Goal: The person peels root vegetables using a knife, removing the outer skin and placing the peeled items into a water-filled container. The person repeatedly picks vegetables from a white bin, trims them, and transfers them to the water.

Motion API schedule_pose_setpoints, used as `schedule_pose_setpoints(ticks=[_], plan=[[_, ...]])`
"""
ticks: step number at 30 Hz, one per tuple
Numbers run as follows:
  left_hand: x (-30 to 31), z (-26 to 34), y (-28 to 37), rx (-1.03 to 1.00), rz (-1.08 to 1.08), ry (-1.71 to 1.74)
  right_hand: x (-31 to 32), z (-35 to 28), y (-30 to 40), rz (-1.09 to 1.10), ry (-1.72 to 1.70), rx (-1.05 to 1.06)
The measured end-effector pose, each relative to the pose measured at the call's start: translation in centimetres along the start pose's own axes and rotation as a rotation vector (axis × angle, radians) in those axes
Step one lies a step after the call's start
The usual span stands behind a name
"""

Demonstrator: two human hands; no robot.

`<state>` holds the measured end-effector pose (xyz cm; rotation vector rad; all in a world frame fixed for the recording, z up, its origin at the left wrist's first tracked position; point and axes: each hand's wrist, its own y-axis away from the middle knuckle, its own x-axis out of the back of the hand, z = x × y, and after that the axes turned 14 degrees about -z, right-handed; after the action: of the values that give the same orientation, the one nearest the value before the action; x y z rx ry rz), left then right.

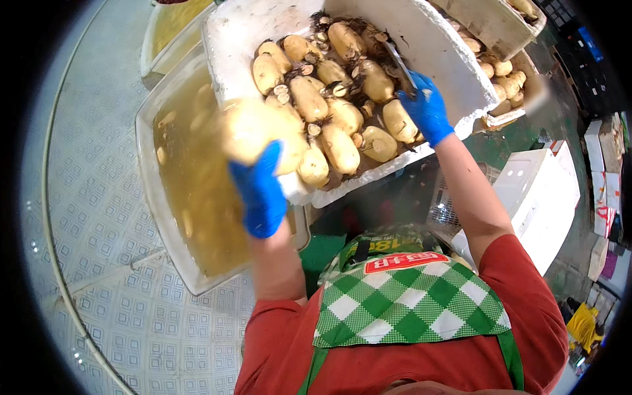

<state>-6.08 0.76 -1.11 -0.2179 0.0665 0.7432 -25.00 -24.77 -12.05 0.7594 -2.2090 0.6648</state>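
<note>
Blue gloves cover both of my hands. My left hand (261, 190) is raised at the foam box's left edge, its fingers behind a pale lotus root segment (247, 131) that is blurred by motion. My right hand (425, 106) grips a knife (399, 64) over the right part of the white foam box (469, 74). Inside that box lie several lotus root segments (308, 98), with cut end slices (281, 94) and dark root trimmings (355, 24) among them. To the left, a tub of cloudy yellowish water (192, 197) holds a few submerged pieces.
Another water-filled tub (173, 29) stands at the upper left. Boxes of more lotus roots (508, 84) are at the upper right. A white foam box (535, 197) and a plastic crate (442, 197) stand right of me. A hose (47, 197) curves over the patterned floor.
</note>
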Motion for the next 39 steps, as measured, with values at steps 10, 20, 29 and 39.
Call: schedule_pose_setpoints(ticks=[10,20,29,39], plan=[[21.8,-17.3,9.3,0.617,0.533,0.614,-3.7,2.7,6.4,0.005,0.040,0.072],[26.0,-25.6,15.1,0.552,0.738,0.605,-6.2,1.9,7.1,-0.108,-0.587,-0.303],[12.6,-9.0,12.3,0.735,-0.604,0.758,-11.1,-6.9,12.5,-0.576,-1.037,-0.498],[1.0,-10.6,11.6,0.578,-0.174,0.737,-13.9,-10.4,11.8,-0.687,-1.332,-0.513]])
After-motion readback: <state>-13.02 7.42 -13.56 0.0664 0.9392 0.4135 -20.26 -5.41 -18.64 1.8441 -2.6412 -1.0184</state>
